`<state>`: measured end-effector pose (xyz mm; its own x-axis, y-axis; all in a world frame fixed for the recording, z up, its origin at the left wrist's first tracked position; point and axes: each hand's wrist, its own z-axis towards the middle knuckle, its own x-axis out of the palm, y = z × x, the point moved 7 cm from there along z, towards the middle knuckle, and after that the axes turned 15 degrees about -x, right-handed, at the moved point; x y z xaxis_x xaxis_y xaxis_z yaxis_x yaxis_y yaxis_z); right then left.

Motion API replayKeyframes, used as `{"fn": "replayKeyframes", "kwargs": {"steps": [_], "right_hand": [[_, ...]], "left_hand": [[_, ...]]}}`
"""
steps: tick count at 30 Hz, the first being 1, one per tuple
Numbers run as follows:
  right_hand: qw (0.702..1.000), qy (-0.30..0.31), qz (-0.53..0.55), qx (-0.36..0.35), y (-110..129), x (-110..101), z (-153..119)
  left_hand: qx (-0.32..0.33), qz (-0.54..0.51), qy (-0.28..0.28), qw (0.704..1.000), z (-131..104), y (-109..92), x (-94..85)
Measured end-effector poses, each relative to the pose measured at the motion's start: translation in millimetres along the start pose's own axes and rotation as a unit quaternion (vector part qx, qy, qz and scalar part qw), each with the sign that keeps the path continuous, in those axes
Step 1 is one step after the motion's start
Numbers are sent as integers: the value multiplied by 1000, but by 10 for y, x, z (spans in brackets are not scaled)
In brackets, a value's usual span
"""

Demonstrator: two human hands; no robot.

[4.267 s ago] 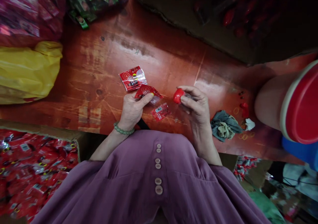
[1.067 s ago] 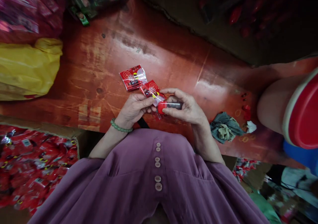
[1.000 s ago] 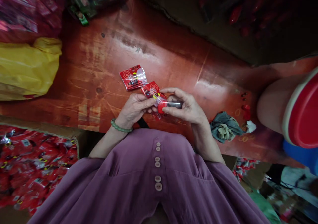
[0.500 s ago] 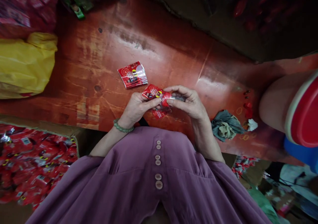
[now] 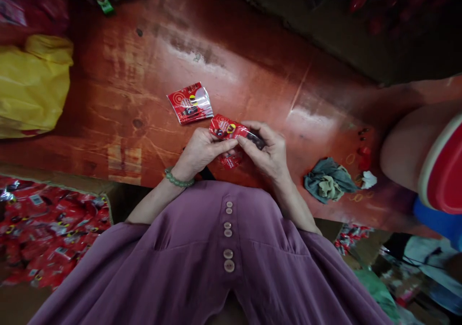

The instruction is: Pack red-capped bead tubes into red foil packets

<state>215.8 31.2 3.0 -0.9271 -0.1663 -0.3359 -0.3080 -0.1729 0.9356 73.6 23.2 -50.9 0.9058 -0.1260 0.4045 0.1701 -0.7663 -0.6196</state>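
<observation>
Between my two hands is a red printed plastic packet (image 5: 224,127) with a dark object showing at its right end. My left hand (image 5: 198,153), with a green bead bracelet at the wrist, pinches the packet's left part between thumb and fingers. My right hand (image 5: 269,149) grips its right end, fingers behind and thumb on top. The two thumb tips nearly meet at the packet's middle. Another bit of red printed wrapper (image 5: 231,160) shows just below the hands. A stack of flat red printed bags (image 5: 189,104) lies on the table, up and left of my hands.
The worn orange-red table (image 5: 151,70) spreads before me. At left are a yellow bag (image 5: 32,84) and a box of red packets (image 5: 50,224). To the right lie a crumpled grey-green cloth (image 5: 328,181) and a tub with a red top (image 5: 445,171). A dark carton (image 5: 288,27) stands at the back.
My right thumb has moved left toward the left thumb. The packet now covers more of the dark object, and its red film looks flatter. The view has shifted slightly.
</observation>
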Motion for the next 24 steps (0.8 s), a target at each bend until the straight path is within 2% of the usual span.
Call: {"fn": "replayKeyframes", "kwargs": {"steps": [2, 7, 11, 14, 17, 24], "right_hand": [[1000, -14, 2, -6, -14, 22, -19], [996, -51, 55, 40, -175, 122, -112], [997, -73, -4, -37, -72, 108, -75], [991, -52, -39, -119, 73, 121, -19], [987, -44, -48, -149, 123, 127, -15], [993, -105, 1, -44, -11, 188, -166]], "left_hand": [[-2, -18, 0, 1000, 5, 10, -2], [6, -63, -2, 998, -39, 20, 4], [6, -125, 3, 992, -82, -6, 35], [6, -157, -20, 987, -80, -21, 30], [24, -166, -46, 985, -77, -24, 18], [48, -175, -51, 982, -126, 44, 97]]}}
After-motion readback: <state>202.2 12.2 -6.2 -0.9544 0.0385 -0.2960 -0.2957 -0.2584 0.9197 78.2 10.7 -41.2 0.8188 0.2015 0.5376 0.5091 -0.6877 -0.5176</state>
